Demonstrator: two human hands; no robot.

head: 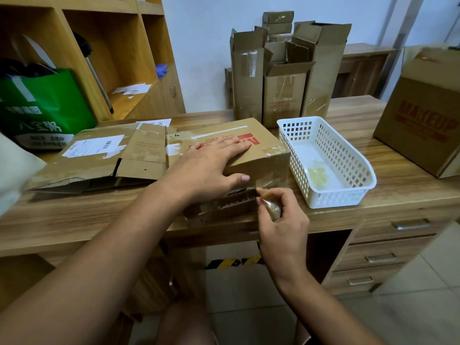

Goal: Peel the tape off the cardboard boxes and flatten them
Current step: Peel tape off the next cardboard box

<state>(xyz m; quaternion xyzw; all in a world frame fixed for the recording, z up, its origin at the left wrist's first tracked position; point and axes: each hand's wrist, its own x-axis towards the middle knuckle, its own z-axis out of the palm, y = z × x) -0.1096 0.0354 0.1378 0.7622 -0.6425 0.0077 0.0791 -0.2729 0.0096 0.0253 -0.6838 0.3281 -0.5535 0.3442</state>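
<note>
**Tape coming off the front of the box**

The left hand (211, 160) lies flat on top of the cardboard box (261, 155). Its fingers are straight across the red print and its thumb reaches over the front edge. The right hand (281, 220), in front of the box, pinches a crumpled end of clear tape (271, 207) between thumb and curled fingers. A shiny strip runs from that pinch up to the box's front face, where it is still stuck.

The box sits at the near edge of the wooden desk (74, 220), its front side hanging a little past the rim.

- Touching the box on its left lies a flattened box (99, 155) with a white shipping label.
- Just to the right of the box stands a white plastic basket (371, 175) holding a small heap of pale tape scraps (317, 176).
- Behind the box, several tall open cartons (249, 78) stand upright against the wall.
- Farther right of the box, past the basket, is a large carton printed MAKEUP (423, 115).
- Far left of the box, beyond the flattened one, is a green bag (44, 105) in front of a wooden shelf unit (119, 46).
</note>
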